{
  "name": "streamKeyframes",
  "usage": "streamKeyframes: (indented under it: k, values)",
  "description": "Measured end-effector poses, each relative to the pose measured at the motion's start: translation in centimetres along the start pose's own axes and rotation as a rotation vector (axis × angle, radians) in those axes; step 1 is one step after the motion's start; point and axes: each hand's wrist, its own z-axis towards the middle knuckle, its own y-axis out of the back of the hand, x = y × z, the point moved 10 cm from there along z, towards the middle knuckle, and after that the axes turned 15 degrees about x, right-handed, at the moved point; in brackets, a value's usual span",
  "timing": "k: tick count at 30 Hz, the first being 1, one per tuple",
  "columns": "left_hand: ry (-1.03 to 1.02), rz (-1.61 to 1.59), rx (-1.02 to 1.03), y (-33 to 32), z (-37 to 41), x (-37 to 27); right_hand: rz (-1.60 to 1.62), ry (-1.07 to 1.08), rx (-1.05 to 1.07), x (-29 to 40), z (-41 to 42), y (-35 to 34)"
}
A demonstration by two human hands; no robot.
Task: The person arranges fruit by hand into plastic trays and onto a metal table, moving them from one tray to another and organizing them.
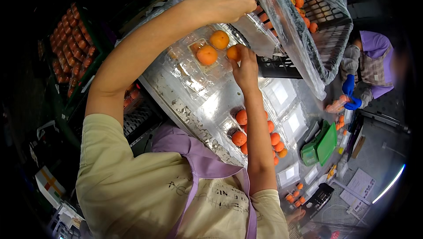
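My right hand (245, 66) has its fingers around an orange persimmon (233, 53) at the right side of an opened clear plastic clamshell (195, 83). Two more persimmons (207, 55) sit in the clamshell, side by side. Part of a pale label shows through the plastic beneath them. My left hand (228, 1) is curled with its back up, beside the upright edge of clear plastic packaging (256, 35) at the crate. Its fingertips are hidden, so whether it grips the plastic does not show.
A black crate (277, 67) lined with plastic film holds persimmons. Filled packs (239, 128) lie under my right forearm, beside clear lids (294, 121). A green basket (319, 144) stands farther right. A co-worker's blue-gloved hands (352, 95) hold a pack. Stacked packs (72, 47) fill a left crate.
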Motion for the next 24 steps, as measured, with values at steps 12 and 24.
streamKeyframes:
  k: [12, 24]
  values:
    - [-0.006, 0.003, 0.011, -0.1, -0.2, 0.0, -0.046, 0.041, -0.017, 0.2, -0.2, -0.1]
    - [0.001, -0.015, -0.005, -0.3, -0.9, 0.3, 0.304, -0.130, -0.194, -0.4, -6.1, 0.9]
